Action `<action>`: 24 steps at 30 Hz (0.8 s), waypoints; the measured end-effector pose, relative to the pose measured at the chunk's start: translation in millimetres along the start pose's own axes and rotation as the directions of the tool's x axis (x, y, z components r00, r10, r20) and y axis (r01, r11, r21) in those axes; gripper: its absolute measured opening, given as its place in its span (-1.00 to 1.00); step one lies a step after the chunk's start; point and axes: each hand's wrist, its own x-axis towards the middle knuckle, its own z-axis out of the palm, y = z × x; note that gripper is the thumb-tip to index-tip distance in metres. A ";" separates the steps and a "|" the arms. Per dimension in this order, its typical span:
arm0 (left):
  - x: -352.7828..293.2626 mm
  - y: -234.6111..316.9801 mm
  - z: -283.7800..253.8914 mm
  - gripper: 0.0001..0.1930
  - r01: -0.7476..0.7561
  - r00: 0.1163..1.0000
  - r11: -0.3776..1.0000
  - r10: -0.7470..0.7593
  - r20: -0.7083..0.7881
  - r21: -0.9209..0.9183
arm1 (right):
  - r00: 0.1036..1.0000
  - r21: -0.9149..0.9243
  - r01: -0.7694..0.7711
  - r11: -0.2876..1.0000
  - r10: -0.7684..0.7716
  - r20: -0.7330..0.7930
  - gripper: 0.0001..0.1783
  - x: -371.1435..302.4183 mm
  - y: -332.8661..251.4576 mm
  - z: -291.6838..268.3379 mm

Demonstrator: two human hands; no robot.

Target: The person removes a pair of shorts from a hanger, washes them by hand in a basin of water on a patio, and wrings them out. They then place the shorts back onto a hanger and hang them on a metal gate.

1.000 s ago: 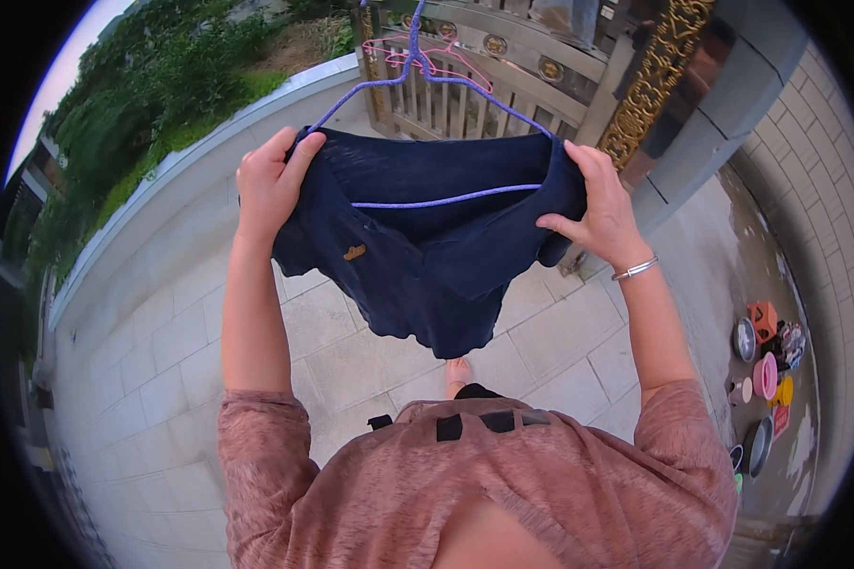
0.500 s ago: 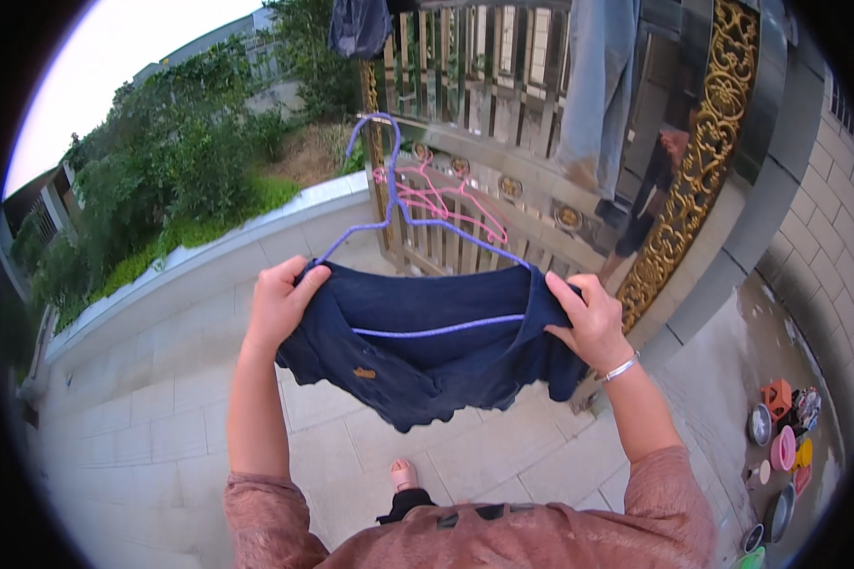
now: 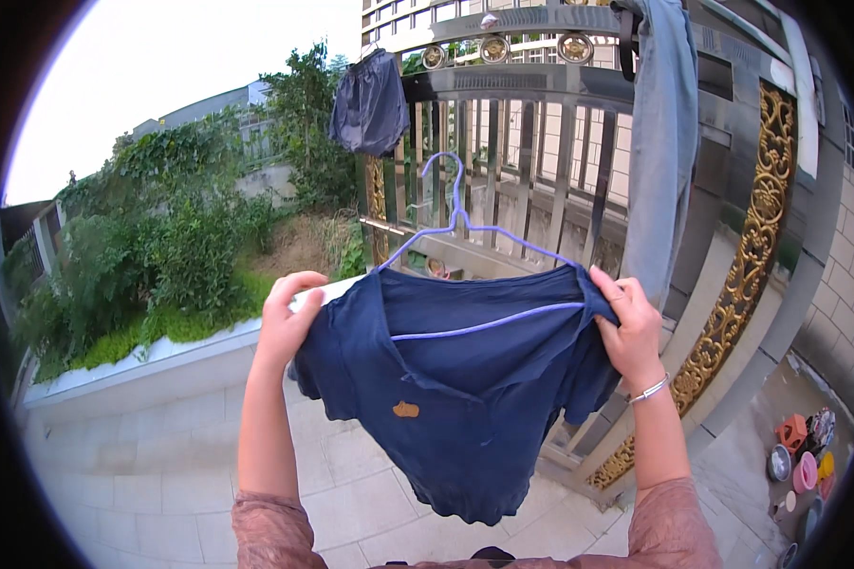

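A navy blue short-sleeved shirt (image 3: 455,417) with a small tan patch on its chest hangs on a purple-blue hanger (image 3: 457,204). The hanger's hook points up out of the neckline, and its lower bar crosses the neck opening. My left hand (image 3: 289,318) is at the shirt's left shoulder, with the index finger lifted off the thumb; the lower fingers are partly hidden by the cloth. At the opposite shoulder, my right hand (image 3: 633,322), with a silver bracelet at the wrist, pinches cloth beside the hanger's end.
A metal gate (image 3: 550,142) with gold scrollwork (image 3: 740,284) stands ahead. Dark shorts (image 3: 370,102) and pale blue trousers (image 3: 662,142) hang on it. Left is a low white planter wall (image 3: 161,356) with greenery. Basins and a pink bowl (image 3: 805,471) sit on the ground at the lower right.
The view has tilted up, showing more of the gate and the shorts. The shirt hangs longer and more unfolded, and has shifted right with the hanger. My left index finger has lifted.
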 end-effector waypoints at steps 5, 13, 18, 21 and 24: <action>22.4 -115.1 29.0 -0.61 0.187 0.981 0.777 -0.182 0.071 -0.601 | 0.989 0.019 -0.077 0.997 0.079 -0.122 -0.53 63.0 29.8 45.0; 60.9 -196.0 136.9 -0.19 0.568 0.761 0.368 0.106 0.640 -0.736 | 0.965 -0.126 -0.076 0.989 0.041 -0.261 -0.61 165.9 84.6 118.1; 122.9 -203.4 175.4 -0.76 0.510 0.782 0.673 -0.103 0.614 -0.536 | 0.955 -0.138 -0.146 0.980 0.103 -0.278 -0.69 232.8 117.3 163.8; 168.8 -222.0 193.9 -0.77 0.443 0.886 0.645 -0.208 0.415 -0.623 | 0.946 -0.225 -0.166 0.960 0.091 -0.310 -0.70 272.9 136.9 189.1; 225.5 -217.5 203.0 -0.82 0.382 0.922 0.499 -0.269 0.280 -0.778 | 0.938 -0.257 -0.224 0.940 0.135 -0.320 -0.69 315.9 141.5 208.7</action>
